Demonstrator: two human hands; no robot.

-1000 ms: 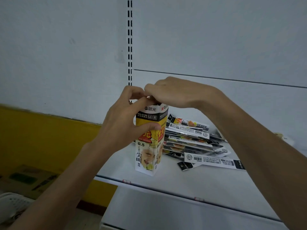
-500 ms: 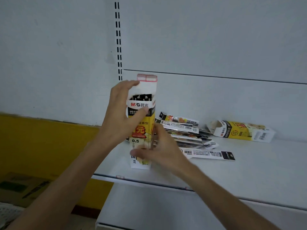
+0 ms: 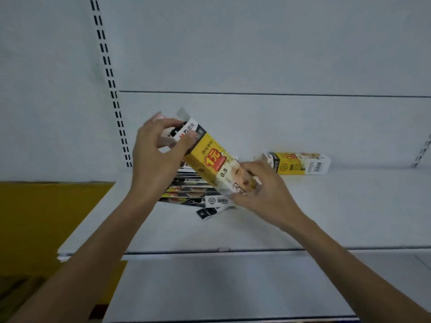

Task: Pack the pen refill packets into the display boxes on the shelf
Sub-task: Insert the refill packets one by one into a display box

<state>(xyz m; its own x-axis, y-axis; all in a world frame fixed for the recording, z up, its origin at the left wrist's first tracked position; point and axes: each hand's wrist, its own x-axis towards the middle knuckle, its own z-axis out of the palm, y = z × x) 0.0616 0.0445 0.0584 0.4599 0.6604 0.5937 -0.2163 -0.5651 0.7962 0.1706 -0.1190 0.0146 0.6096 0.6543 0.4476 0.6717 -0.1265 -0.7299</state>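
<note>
Slotted upright (image 3: 112, 85): runs down the back wall, left of everything else.
Left hand (image 3: 158, 157): fingers and thumb curl round the open top end of the tilted display box.
Tilted display box (image 3: 214, 162): yellow and white, held off the shelf (image 3: 326, 217), top end up and to the left, above the packets.
Refill packets (image 3: 191, 190): a loose pile near the shelf's back left, partly hidden behind the box and hands.
Right hand (image 3: 263, 190): grips the box's lower end, fingers wrapped beneath.
Second display box (image 3: 300, 163): lies on its side against the shelf's back edge, just right of the hands.
</note>
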